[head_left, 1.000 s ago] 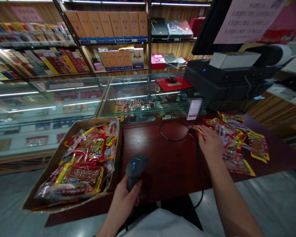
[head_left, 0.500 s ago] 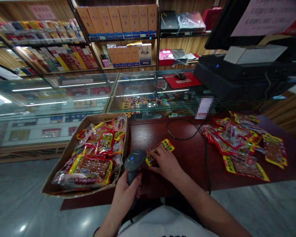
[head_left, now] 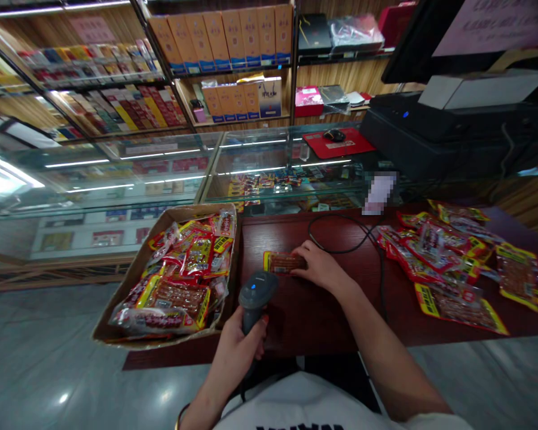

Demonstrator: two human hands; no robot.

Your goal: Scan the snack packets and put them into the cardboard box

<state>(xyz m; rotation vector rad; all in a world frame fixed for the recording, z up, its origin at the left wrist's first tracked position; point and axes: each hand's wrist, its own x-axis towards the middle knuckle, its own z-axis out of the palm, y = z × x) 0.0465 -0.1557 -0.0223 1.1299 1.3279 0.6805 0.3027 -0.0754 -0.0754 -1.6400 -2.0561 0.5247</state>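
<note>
My left hand (head_left: 241, 343) is wrapped round the handle of a dark grey barcode scanner (head_left: 259, 289), whose top shows a small blue light. My right hand (head_left: 316, 264) grips the right end of a snack packet (head_left: 282, 262) with a yellow edge and brown contents, just beyond the scanner's head. To the left, an open cardboard box (head_left: 237, 251) holds many red and yellow snack packets (head_left: 198, 254). A loose pile of similar packets (head_left: 434, 245) lies on the right of the dark red wooden table (head_left: 323, 322).
A black cable (head_left: 382, 280) loops over the table. Behind stands a glass display counter (head_left: 170, 161) bearing a mouse (head_left: 334, 135) on a red mat (head_left: 314, 143). A monitor (head_left: 412, 42) and a black machine (head_left: 394, 134) are at the right. Shelves of boxed goods (head_left: 224, 39) line the wall.
My right hand has turned the packet from slanted to nearly level, its brown side now showing, and moved slightly away from me. The left hand still holds the scanner; the view has shifted slightly.
</note>
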